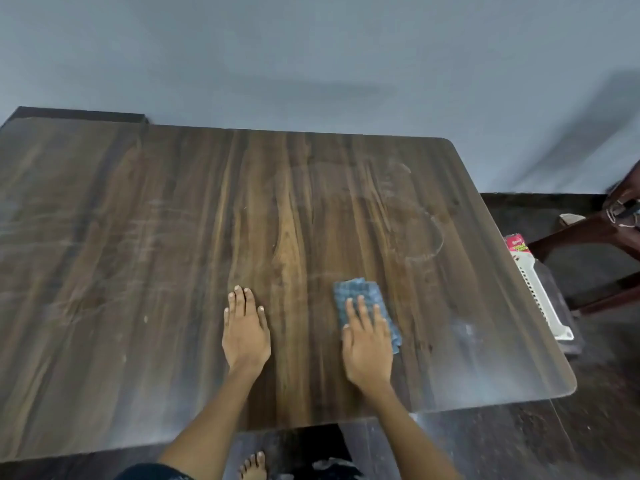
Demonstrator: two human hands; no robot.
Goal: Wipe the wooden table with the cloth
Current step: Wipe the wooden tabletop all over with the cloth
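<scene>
Fingers of the right hand lie straight, pressing the folded blue-grey checked cloth flat on the dark streaked wooden table; the left hand rests flat and empty beside it. Risk: unpinched, the soft cloth may bunch or slip, leaving chalky smears and ring marks uncleared.

Dark wood-grain table with a smooth, slightly glossy, smeared top; blue woven cloth looks rough
</scene>
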